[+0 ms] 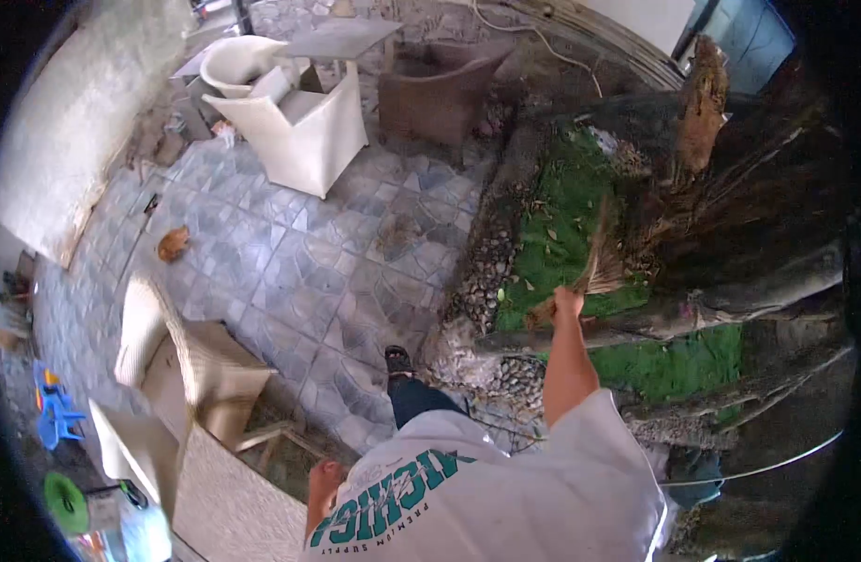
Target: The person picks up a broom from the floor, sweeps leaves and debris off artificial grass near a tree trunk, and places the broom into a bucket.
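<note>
My right hand [569, 302] is stretched forward and closed around a straw hand broom [601, 270]. The broom's spread bristles point up and away, over green artificial turf [552, 248] strewn with dry leaves, and its bound handle end sticks out to the left of my fist. Low by my waist is my left hand [327, 471], its fingers curled in with nothing visible in them. It is nearest to a light table top [229, 501] and the wooden frame beside it.
Thick roots or trunks [721, 314] cross the turf bed on the right. Pebbles [491, 267] line its edge. White chair [323, 140], brown chair [440, 94] and wicker chair [201, 365] stand on stone-patterned tiles [309, 272]. A curled orange-brown thing [174, 244] lies on the floor.
</note>
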Demonstrator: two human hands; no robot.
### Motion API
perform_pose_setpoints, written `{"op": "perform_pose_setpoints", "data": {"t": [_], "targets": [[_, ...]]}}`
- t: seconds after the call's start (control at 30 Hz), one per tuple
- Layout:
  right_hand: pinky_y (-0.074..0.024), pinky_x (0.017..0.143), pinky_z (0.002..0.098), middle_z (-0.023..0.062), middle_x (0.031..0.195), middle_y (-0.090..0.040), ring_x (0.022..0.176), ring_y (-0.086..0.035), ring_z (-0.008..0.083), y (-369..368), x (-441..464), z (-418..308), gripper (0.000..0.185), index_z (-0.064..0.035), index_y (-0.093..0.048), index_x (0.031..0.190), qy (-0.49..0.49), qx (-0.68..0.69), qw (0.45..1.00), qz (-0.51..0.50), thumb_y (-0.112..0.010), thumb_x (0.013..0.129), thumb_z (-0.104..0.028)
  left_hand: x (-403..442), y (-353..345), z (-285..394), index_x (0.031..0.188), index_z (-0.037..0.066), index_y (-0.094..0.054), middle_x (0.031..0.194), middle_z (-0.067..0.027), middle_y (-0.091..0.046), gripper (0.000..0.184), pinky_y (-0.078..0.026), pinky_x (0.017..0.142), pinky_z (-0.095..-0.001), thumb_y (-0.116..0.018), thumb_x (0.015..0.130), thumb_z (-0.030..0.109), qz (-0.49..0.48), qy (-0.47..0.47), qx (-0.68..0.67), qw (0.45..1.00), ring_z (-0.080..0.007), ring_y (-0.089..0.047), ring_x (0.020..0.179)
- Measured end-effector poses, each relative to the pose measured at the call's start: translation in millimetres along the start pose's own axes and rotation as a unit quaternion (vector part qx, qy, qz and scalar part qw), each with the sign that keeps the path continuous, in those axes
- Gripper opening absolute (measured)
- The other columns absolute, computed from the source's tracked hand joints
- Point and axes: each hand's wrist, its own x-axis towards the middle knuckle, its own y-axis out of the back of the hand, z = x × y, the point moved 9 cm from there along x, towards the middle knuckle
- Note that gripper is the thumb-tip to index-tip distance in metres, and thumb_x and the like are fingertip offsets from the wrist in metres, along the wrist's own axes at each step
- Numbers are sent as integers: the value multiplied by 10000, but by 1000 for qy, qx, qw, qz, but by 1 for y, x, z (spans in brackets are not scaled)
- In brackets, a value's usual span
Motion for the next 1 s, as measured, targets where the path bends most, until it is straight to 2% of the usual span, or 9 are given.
{"op": "perform_pose_setpoints", "data": {"t": [0.17,0.2,0.23,0.33,0.53,0.7,0.73,0.8,1.0], "targets": [[-440,519,463,194,777,-577,653,-598,331,-56,6,12,477,-22,-426,1217,-258,14,963,-80,-544,755,-30,110,80,90,879,39,-619,814,-69,-634,144,-451,582,-273,-574,829,165,16,70,-81,994,-182,-585,671],[-450,546,462,198,783,-588,677,-607,334,-98,15,13,438,-10,-462,1175,-65,-371,890,-256,-553,749,-50,124,91,91,869,22,-613,811,-55,-620,136,-448,578,-264,-555,845,142,53,184,-217,957,-150,-570,667],[-460,572,460,202,789,-599,701,-615,337,-132,-3,28,402,1,-498,1133,139,-670,622,-380,-561,743,-69,143,99,98,869,22,-613,811,-55,-620,136,-448,578,-264,-555,845,142,46,183,-210,959,-150,-570,667],[-486,661,388,168,904,-640,768,-627,262,-101,-112,-47,551,8,-502,1212,8,-321,899,-299,-644,697,-129,209,109,116,901,-4,-611,767,-44,-601,187,-430,549,-247,-577,821,161,-20,168,-140,976,-113,-541,624],[-490,750,366,170,1001,-637,856,-620,200,-151,-241,-164,799,-85,-381,1361,-68,-180,879,-436,-723,644,-165,377,99,118,971,-26,-621,729,-70,-635,317,-456,538,-276,-615,787,232,-197,69,112,972,-135,-580,617],[-507,663,385,198,992,-615,803,-630,237,-164,-175,-191,750,-90,-356,1357,-15,-214,937,-277,-698,693,-165,551,98,122,991,-7,-615,750,-81,-644,307,-491,514,-304,-620,818,247,-295,158,-109,936,-163,-616,645],[-509,634,405,203,971,-608,795,-628,262,-165,-149,-164,718,-105,-333,1360,9,-231,942,-242,-672,730,-173,546,111,193,1013,12,-603,789,-77,-635,281,-474,475,-300,-603,829,224,-306,-42,-53,950,-177,-610,632],[-497,588,403,197,987,-590,751,-613,276,-138,-147,-226,697,-85,-309,1364,-113,-104,973,-171,-655,763,-162,575,142,194,1035,44,-595,826,-62,-627,252,-444,449,-286,-590,830,189,-253,127,-172,944,-167,-593,611],[-498,662,437,184,1079,-587,875,-611,305,-117,-9,-199,637,-52,-367,1342,-138,-129,982,-30,-639,769,-108,608,176,287,1003,82,-586,817,-51,-606,251,-458,566,-339,-574,823,257,-181,102,66,976,-178,-592,666]]}}
